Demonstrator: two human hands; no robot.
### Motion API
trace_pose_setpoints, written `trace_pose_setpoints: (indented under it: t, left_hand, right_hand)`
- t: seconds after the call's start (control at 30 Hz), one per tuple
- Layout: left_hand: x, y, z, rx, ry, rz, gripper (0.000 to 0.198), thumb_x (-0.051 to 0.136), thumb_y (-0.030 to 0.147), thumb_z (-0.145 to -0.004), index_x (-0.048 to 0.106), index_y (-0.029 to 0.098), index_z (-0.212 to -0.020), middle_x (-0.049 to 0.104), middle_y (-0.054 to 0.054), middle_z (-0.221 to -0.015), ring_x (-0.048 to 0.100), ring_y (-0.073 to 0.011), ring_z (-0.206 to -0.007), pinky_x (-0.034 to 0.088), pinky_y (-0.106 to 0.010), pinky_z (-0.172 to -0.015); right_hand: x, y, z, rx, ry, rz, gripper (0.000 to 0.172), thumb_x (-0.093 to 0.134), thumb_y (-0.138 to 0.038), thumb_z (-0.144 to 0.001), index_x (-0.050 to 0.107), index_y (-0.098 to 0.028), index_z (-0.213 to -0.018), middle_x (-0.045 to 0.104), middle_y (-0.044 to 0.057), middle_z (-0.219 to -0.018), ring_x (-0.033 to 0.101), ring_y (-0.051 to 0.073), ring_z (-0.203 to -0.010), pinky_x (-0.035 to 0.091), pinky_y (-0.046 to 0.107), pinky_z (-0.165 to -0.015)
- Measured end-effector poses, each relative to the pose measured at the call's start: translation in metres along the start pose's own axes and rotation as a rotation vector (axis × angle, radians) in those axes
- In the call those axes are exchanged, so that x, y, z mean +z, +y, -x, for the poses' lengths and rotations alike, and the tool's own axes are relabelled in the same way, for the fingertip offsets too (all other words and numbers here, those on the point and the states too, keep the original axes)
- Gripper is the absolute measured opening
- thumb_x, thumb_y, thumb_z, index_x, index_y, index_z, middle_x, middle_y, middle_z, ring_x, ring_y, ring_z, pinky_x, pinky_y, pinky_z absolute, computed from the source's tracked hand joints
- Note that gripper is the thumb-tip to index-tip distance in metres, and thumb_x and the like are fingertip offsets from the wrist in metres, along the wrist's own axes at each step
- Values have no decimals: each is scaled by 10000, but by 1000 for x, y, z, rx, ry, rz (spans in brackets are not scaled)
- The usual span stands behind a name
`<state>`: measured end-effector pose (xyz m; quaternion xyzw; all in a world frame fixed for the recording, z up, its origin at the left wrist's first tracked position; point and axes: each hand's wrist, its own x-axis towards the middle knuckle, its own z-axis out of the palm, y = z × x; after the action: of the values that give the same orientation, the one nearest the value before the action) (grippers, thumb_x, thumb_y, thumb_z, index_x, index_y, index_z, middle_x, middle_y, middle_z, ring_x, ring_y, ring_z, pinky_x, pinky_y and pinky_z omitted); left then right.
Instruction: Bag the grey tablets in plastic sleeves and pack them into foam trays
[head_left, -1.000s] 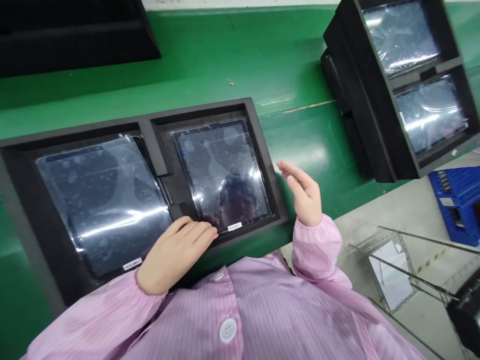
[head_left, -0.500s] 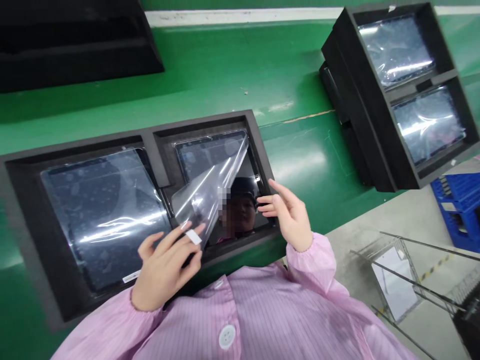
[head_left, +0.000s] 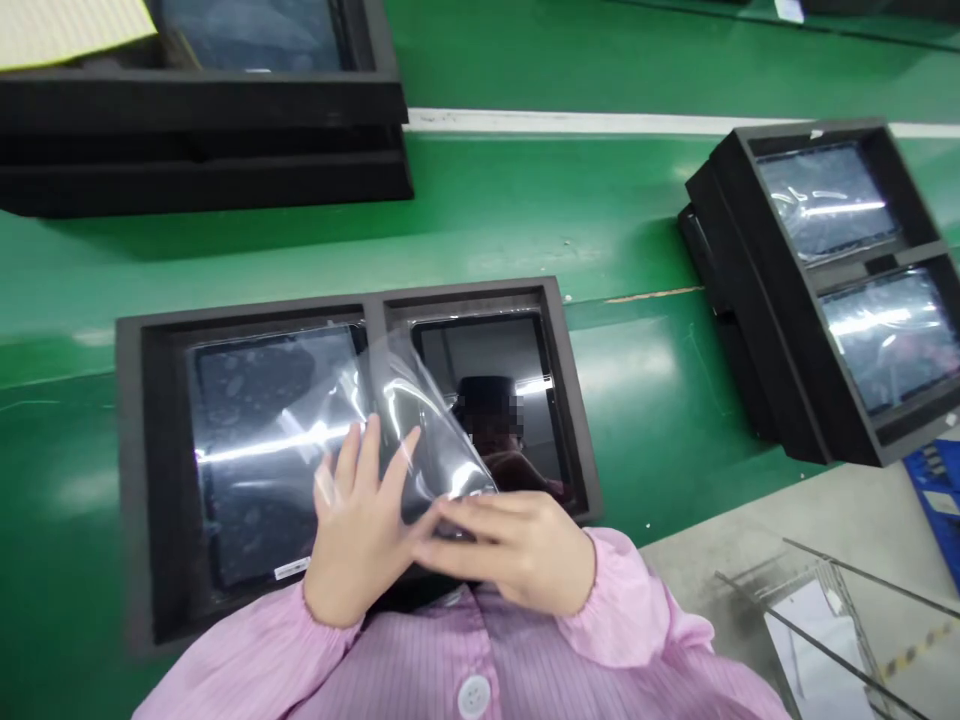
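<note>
A black foam tray (head_left: 127, 420) lies before me with two compartments. In the right one sits a tablet-like screen (head_left: 517, 350), its dark glossy face bare and mirroring the room. A clear protective film (head_left: 427, 420) is folded off it leftward, over the divider and partly over the left screen (head_left: 255, 390), which looks covered in film. My left hand (head_left: 360, 535) is against the peeled film with its fingers spread, the thumb near my right fingertips. At the film's lower edge, my right hand (head_left: 517, 550) has its fingers and thumb pinched together on it.
Stacked black trays (head_left: 780, 300) holding two film-covered screens stand at the right on the green table (head_left: 525, 220). More black trays (head_left: 225, 140) are at the upper left, with a yellow sheet (head_left: 67, 30). A wire rack (head_left: 847, 610) and blue crate (head_left: 937, 500) are beyond the table edge.
The film has been peeled further left, baring most of the right screen. My right hand has come from the tray's right side to the film's lower edge, beside my left hand. The view has shifted.
</note>
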<state>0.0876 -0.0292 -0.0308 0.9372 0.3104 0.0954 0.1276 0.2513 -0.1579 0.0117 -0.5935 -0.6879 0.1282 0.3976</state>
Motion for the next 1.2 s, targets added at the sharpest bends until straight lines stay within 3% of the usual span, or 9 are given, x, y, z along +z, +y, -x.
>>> trace_pose_setpoints:
  t: [0.13, 0.33, 0.43, 0.57, 0.63, 0.77, 0.87, 1.03, 1.2]
  left_hand:
    - [2, -1, -4, -27, -27, -25, 702, 637, 539, -857, 550, 160, -1441, 425, -279, -1593, 443, -490, -1440, 380, -679, -1108]
    - [1, 1, -6, -46, -66, -16, 709, 641, 562, -851, 562, 179, -1441, 420, -243, -1612, 420, -448, -1473, 363, -643, -1145]
    - [-3, 3, -10, -45, -56, -1, 663, 667, 477, -840, 584, 153, -1413, 441, -252, -1596, 449, -448, -1455, 374, -642, -1141]
    - [-10, 15, -18, -56, -148, 16, 628, 646, 374, -826, 586, 106, -1391, 475, -248, -1573, 432, -428, -1476, 370, -625, -1172]
    - [-9, 24, -23, -88, -199, 75, 643, 612, 329, -818, 554, 65, -1402, 477, -262, -1566, 402, -414, -1500, 342, -627, -1201]
    - [-1, 37, -35, -212, -255, 297, 738, 619, 377, -790, 478, 17, -1419, 435, -307, -1577, 356, -417, -1524, 320, -642, -1218]
    - [5, 42, -42, -383, -205, 499, 660, 636, 412, -787, 513, 78, -1343, 464, -293, -1556, 370, -415, -1517, 344, -643, -1204]
    - [-2, 59, -47, -514, 33, 903, 572, 668, 272, -755, 489, 168, -1289, 568, -213, -1467, 506, -350, -1433, 379, -552, -1208]
    - [-23, 74, -55, -490, -114, 1430, 514, 602, 147, -824, 455, 192, -1315, 788, -85, -1075, 757, -204, -895, 569, -372, -923]
  right_hand:
    - [-17, -4, 1, -141, -122, -275, 494, 386, -28, -936, 827, -246, -972, 799, 63, -1084, 772, 118, -892, 627, 177, -773]
    - [-36, 3, 10, -78, -135, -344, 460, 392, -18, -930, 779, -231, -1056, 778, 63, -1210, 788, 133, -897, 651, 214, -772]
    - [-37, 3, 18, 97, 55, -191, 533, 479, 9, -927, 670, -273, -1336, 737, 81, -1301, 778, 172, -1007, 670, 263, -797]
    - [-31, 3, 27, 324, 492, 272, 748, 603, 23, -885, 506, -372, -1512, 602, 69, -1480, 637, 278, -1306, 644, 452, -972]
    - [-22, 8, 30, 336, 527, 410, 759, 632, -28, -900, 462, -408, -1535, 564, 61, -1513, 595, 317, -1349, 616, 527, -1008]
    - [5, 26, 38, 373, 218, 423, 586, 543, -218, -1009, 418, -280, -1579, 526, 172, -1535, 549, 380, -1390, 590, 587, -1016]
    - [22, 38, 44, 442, 121, 451, 551, 438, -349, -1055, 417, -151, -1568, 449, 254, -1576, 429, 425, -1474, 503, 668, -1079]
    - [20, 50, 43, 585, 190, 251, 583, 424, -496, -1024, 523, -151, -1484, 454, 216, -1584, 394, 382, -1503, 406, 650, -1166]
    - [0, 68, 27, 720, 349, 68, 594, 489, -619, -922, 672, -143, -1226, 558, 244, -1470, 517, 390, -1406, 401, 633, -1167]
